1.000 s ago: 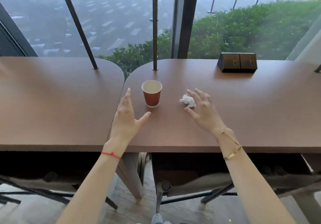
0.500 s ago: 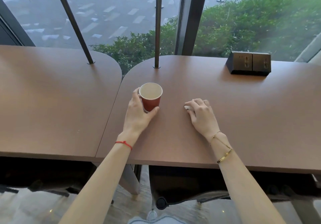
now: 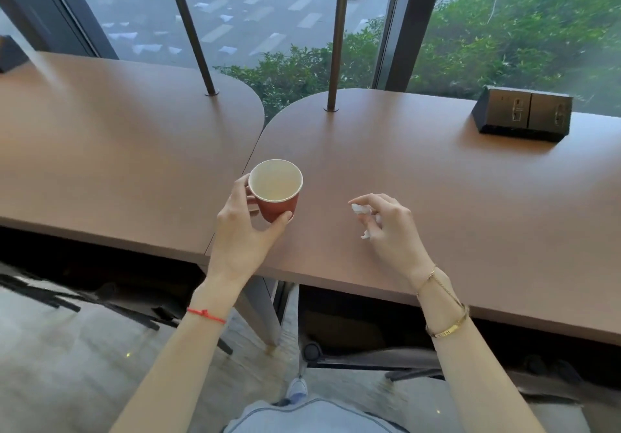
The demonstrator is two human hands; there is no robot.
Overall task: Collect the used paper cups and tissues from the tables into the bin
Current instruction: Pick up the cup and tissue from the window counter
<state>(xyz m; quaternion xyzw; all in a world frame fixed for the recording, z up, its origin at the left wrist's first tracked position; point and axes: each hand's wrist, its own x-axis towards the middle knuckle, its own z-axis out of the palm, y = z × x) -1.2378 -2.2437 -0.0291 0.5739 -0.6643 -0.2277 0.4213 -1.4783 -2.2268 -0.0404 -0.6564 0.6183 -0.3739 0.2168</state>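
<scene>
We are holding the red paper cup [image 3: 276, 190] in our left hand [image 3: 243, 231], fingers curling round its far side and thumb pressing the near wall low down; the cup is sitting upright, its pale inside showing, and we cannot tell whether its base is touching the wood or hanging just above it. It is lying near the left edge of the right-hand table [image 3: 437, 177], just beside the seam where that table is meeting the left-hand table [image 3: 117, 150]. Our right hand [image 3: 389, 227] is pinching the crumpled white tissue [image 3: 361, 210] between fingertips and thumb, with scraps of it showing under the curled fingers; the hand is hovering over the near half of the same table, well apart from the cup. The near edge of the right-hand table is running just behind both wrists, and beyond it the floor [image 3: 67, 358] is opening out below us. Wide bare wood is stretching to the right and back of the hand. Farther out, a black socket box [image 3: 522, 117] is sitting near the back edge, and two dark poles [image 3: 337, 36] are rising through the tabletops. Glass and green hedge [image 3: 504, 39] are closing off the far side.
</scene>
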